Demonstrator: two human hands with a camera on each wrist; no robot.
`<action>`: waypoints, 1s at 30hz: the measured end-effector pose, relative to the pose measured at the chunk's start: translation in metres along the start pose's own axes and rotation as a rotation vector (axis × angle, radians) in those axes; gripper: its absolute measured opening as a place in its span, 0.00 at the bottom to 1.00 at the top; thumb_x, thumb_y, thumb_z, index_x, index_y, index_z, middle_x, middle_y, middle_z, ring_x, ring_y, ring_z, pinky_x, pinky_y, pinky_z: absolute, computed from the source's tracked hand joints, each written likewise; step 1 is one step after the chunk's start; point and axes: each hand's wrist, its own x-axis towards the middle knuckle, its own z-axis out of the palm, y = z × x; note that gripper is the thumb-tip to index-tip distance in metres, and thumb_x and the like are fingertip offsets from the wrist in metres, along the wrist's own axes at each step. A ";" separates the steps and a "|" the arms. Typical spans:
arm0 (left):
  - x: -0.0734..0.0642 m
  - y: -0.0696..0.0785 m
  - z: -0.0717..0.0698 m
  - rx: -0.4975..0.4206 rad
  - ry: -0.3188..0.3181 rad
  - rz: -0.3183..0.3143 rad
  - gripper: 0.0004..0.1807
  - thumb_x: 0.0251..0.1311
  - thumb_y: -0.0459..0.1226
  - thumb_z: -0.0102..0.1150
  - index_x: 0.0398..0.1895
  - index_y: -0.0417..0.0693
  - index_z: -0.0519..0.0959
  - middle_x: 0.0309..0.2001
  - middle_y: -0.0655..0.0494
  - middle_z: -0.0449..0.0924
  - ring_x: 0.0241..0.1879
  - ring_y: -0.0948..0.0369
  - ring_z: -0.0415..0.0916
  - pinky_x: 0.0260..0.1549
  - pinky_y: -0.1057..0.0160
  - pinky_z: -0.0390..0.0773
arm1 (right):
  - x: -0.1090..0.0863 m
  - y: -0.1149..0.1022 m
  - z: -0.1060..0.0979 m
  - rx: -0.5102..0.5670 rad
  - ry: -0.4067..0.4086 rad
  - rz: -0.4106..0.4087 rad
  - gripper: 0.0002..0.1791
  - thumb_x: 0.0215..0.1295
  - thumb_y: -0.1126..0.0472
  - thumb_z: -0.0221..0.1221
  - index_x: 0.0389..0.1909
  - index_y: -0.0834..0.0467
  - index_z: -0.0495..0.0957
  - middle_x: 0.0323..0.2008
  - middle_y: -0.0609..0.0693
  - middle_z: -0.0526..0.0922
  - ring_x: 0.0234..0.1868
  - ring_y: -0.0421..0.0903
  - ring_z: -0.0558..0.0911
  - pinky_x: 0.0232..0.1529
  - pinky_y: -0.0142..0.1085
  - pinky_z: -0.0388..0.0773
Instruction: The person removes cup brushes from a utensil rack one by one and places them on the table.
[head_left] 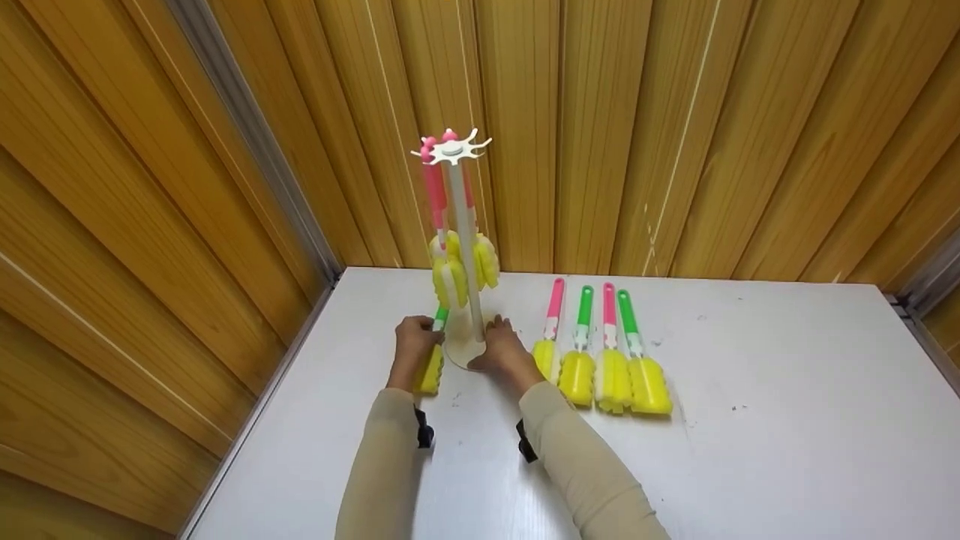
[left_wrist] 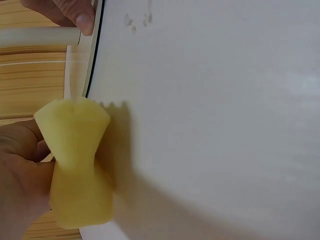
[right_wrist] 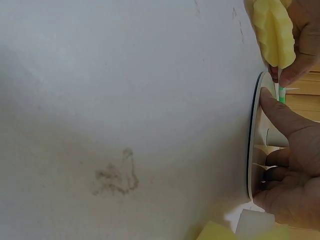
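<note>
My left hand (head_left: 415, 347) grips a bottle brush (head_left: 430, 369) with a green handle and a yellow sponge head, just left of the white stand (head_left: 462, 232). In the left wrist view the sponge (left_wrist: 77, 165) hides part of the fingers. My right hand (head_left: 509, 349) holds the stand's round base (head_left: 459, 349). Its thumb (right_wrist: 280, 112) lies on the base near the rim, and the other fingers bend against the far part, beside the post. Pink-handled brushes (head_left: 435, 196) hang from the hooks at the stand's top, sponges down.
To the right, several sponge brushes (head_left: 577, 379) with pink and green handles lie in a row on the white table (head_left: 787, 397), handles pointing away. Wood-panelled walls (head_left: 600, 135) stand behind and at the left. Small dark marks (right_wrist: 117, 177) show on the tabletop.
</note>
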 end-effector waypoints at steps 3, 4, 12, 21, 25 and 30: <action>0.000 0.000 0.002 0.003 -0.012 0.010 0.18 0.64 0.29 0.63 0.56 0.32 0.81 0.48 0.41 0.83 0.43 0.51 0.81 0.49 0.53 0.82 | 0.000 0.000 -0.001 0.002 0.000 0.004 0.54 0.56 0.56 0.76 0.76 0.70 0.56 0.79 0.66 0.49 0.80 0.61 0.48 0.76 0.54 0.51; -0.001 0.000 0.002 -0.002 -0.015 0.008 0.18 0.64 0.29 0.63 0.56 0.32 0.80 0.48 0.41 0.83 0.42 0.52 0.81 0.49 0.54 0.83 | -0.001 0.001 -0.001 0.005 0.000 0.005 0.54 0.56 0.56 0.76 0.76 0.70 0.55 0.79 0.66 0.49 0.80 0.61 0.48 0.76 0.54 0.51; -0.002 -0.002 0.005 -0.007 0.003 0.055 0.15 0.63 0.28 0.60 0.52 0.31 0.83 0.42 0.43 0.83 0.37 0.54 0.77 0.43 0.57 0.82 | -0.002 0.001 -0.003 0.029 -0.010 -0.001 0.55 0.55 0.57 0.76 0.76 0.70 0.54 0.79 0.66 0.48 0.80 0.62 0.47 0.77 0.54 0.49; 0.000 -0.007 0.006 0.100 0.035 0.151 0.09 0.60 0.26 0.61 0.41 0.30 0.85 0.33 0.48 0.79 0.30 0.56 0.69 0.32 0.62 0.75 | 0.002 0.001 0.003 -0.019 -0.020 0.010 0.54 0.56 0.55 0.76 0.76 0.70 0.55 0.79 0.65 0.48 0.80 0.62 0.48 0.76 0.54 0.52; 0.000 -0.008 0.006 0.100 0.023 0.155 0.04 0.61 0.26 0.61 0.33 0.33 0.84 0.28 0.52 0.71 0.29 0.57 0.67 0.28 0.63 0.70 | 0.001 -0.001 0.002 -0.014 -0.019 0.015 0.55 0.57 0.55 0.75 0.76 0.70 0.54 0.79 0.66 0.48 0.80 0.62 0.48 0.76 0.54 0.52; 0.000 -0.005 0.007 0.103 0.004 0.133 0.10 0.65 0.28 0.60 0.46 0.30 0.84 0.34 0.50 0.74 0.33 0.56 0.71 0.36 0.61 0.77 | 0.002 -0.002 0.000 0.002 -0.015 0.030 0.54 0.57 0.55 0.75 0.77 0.69 0.54 0.80 0.64 0.48 0.80 0.61 0.49 0.76 0.53 0.52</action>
